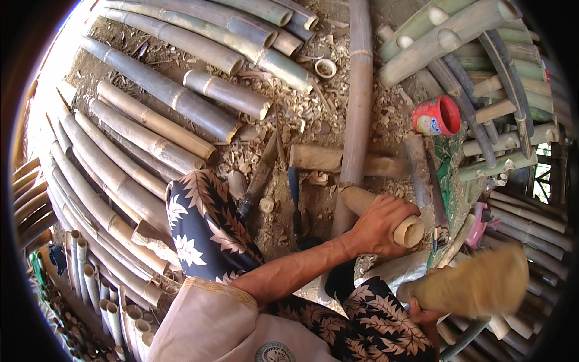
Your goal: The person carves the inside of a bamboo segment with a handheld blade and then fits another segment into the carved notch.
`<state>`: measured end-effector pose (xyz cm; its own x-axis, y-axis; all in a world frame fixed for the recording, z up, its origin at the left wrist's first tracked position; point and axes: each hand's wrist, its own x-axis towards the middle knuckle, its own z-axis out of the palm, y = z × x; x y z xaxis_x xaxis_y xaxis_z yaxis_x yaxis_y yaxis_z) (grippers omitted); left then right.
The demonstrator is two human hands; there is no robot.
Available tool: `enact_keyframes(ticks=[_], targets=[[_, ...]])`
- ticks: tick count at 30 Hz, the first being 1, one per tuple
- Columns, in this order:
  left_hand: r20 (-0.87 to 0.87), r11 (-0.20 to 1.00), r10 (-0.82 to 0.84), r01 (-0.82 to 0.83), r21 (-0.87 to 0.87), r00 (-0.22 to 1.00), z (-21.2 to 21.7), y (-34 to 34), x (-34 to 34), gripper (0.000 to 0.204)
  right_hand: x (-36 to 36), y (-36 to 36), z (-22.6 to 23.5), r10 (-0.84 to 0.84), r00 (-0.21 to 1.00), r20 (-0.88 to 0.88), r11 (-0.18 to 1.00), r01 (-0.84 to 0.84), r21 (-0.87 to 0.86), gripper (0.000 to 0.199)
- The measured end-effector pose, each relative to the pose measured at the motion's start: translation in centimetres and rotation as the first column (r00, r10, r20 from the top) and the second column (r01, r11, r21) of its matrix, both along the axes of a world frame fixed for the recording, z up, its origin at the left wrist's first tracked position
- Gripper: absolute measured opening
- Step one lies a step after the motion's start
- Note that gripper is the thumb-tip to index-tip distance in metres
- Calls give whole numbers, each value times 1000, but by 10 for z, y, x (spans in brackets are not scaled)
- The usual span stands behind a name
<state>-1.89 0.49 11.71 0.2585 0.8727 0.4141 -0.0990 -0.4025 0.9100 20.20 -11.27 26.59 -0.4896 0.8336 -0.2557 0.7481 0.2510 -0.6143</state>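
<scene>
My left hand (386, 223) is wrapped round a short, thick wooden cylinder (357, 200), its cut, rough end pointing to the lower right. The cylinder's other end lies over a long bamboo pole (360, 90) that runs away from me. In my right hand (422, 312), low on the right, is a wooden mallet (434, 292); its broad head is smeared by motion. The pole rests across a wooden block (313, 158). Between my patterned trouser legs and the block, a tool with a dark handle (294, 187) lies on the ground.
Long bamboo poles (139, 175) lie in rows on the left. More cut bamboo (449, 42) is stacked at the far right, beside a red tub (435, 116). Wood shavings (307, 108) cover the dirt, with a bamboo ring (325, 68) among them. Upright bamboo pieces (114, 320) stand lower left.
</scene>
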Motion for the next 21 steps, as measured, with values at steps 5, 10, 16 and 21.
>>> enact_keyframes(ticks=[5, 10, 16, 21], targets=[[44, 997, 59, -60, 39, 997, -6, -3, 4, 66, -19, -31, -40, -481, 876, 25, 860, 466, 209, 102], [34, 1000, -14, 14, 11, 999, -2, 1, 2, 64, 9, -28, -29, -117, 987, -113, 972, 137, 191, 97], [34, 999, 18, -19, 38, 999, -4, 6, 0, 66, -1, -35, -35, -446, 895, 22, 862, 423, 279, 104], [23, 999, -24, 23, 29, 999, -10, -7, 6, 73, 31, -23, -22, 97, 983, 155, 979, -122, 161, 58]])
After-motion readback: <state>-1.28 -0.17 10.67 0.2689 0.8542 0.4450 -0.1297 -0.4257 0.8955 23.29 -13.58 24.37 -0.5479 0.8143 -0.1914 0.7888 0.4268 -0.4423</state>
